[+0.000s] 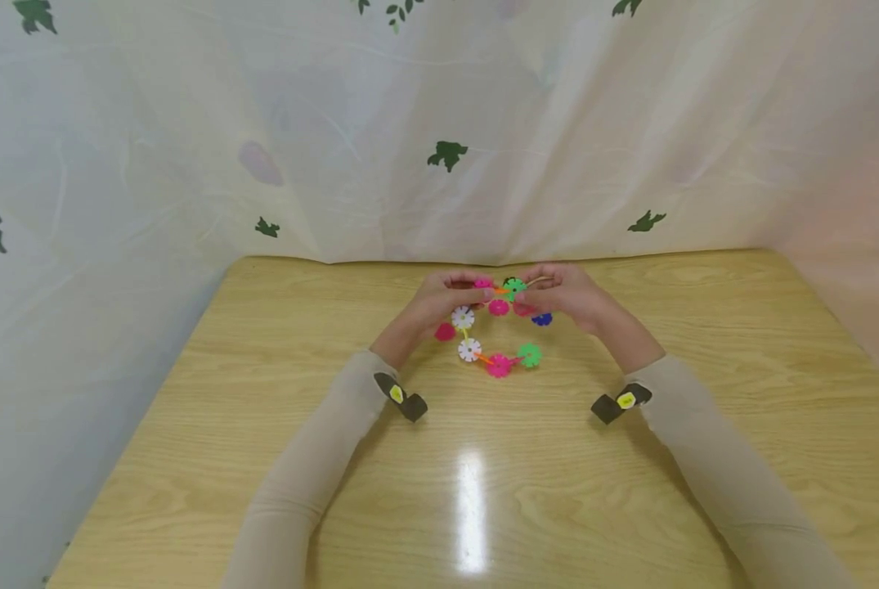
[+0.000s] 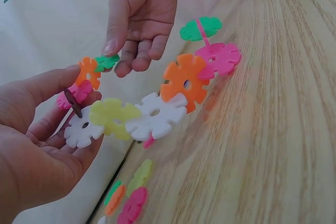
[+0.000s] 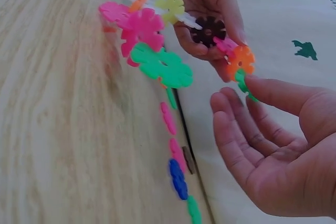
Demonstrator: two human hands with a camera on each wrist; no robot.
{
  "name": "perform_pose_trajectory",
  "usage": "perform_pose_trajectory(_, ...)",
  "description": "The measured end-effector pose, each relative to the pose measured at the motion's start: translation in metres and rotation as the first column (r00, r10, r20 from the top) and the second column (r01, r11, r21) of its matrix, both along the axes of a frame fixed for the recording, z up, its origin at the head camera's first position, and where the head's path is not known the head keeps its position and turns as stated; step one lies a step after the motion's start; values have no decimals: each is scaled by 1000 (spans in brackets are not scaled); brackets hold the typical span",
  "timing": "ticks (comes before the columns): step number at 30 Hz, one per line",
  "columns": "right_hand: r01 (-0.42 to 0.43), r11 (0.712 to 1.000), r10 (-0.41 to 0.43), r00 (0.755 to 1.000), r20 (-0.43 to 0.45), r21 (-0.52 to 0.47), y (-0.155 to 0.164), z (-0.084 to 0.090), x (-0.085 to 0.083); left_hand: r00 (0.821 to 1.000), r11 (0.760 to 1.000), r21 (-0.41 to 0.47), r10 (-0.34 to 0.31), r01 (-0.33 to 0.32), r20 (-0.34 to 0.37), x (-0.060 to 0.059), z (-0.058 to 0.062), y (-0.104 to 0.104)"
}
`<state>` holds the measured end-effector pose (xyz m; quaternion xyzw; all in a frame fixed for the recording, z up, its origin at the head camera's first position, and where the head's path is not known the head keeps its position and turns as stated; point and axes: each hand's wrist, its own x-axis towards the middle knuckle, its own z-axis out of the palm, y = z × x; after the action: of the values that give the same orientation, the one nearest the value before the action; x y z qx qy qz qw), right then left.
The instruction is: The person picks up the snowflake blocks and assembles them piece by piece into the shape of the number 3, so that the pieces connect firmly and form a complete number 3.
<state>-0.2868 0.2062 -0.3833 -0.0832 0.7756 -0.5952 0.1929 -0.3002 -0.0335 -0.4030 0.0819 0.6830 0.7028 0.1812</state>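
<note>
A chain of notched plastic flower discs (snowflake building discs) curves between both hands above the table. My left hand [image 1: 439, 298] grips its far end, around the pink disc [image 2: 75, 94] and orange disc [image 2: 89, 73], with a brown disc [image 3: 208, 31] beside the fingers. My right hand [image 1: 567, 296] pinches the green end disc [image 2: 106, 63] with thumb and fingers; the orange disc's edge meets this green one. From there the chain runs through white [image 2: 84, 125], yellow [image 2: 116, 118], white [image 2: 157, 115], orange [image 2: 185, 82] and pink [image 2: 219, 59] discs to another green disc [image 3: 161, 65].
Loose discs lie along the far part of the wooden table [image 1: 262, 442], including a blue one [image 3: 177, 179], a pink one [image 1: 444, 331] and a yellow one [image 2: 140, 174]. A pale curtain [image 1: 336, 147] with dark leaf shapes hangs behind the table's far edge.
</note>
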Motion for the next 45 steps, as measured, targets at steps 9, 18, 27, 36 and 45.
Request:
perform_pose_trajectory(9, -44, 993, 52, 996, -78, 109, 29, 12, -6, 999, 999, 12, -33, 33, -19, 0, 1, -3)
perform_pose_trajectory(18, -96, 942, 145, 981, -130, 321, 54, 3, -15, 998, 998, 15, -59, 59, -36, 1, 0, -5)
perform_pose_trajectory(27, -141, 892, 214, 969, -126, 430, 59, -13, -21, 995, 996, -11, -92, 91, -31, 2, -1, -4)
perform_pose_trajectory(36, -85, 914, 152, 978, -140, 398, 56, -19, -24, 995, 995, -23, -98, 98, -29, 2, 0, -4)
perform_pose_trajectory(45, -17, 944, 85, 977, -195, 329, 49, -16, -18, 994, 994, -25, -103, 102, -23, 0, -1, -7)
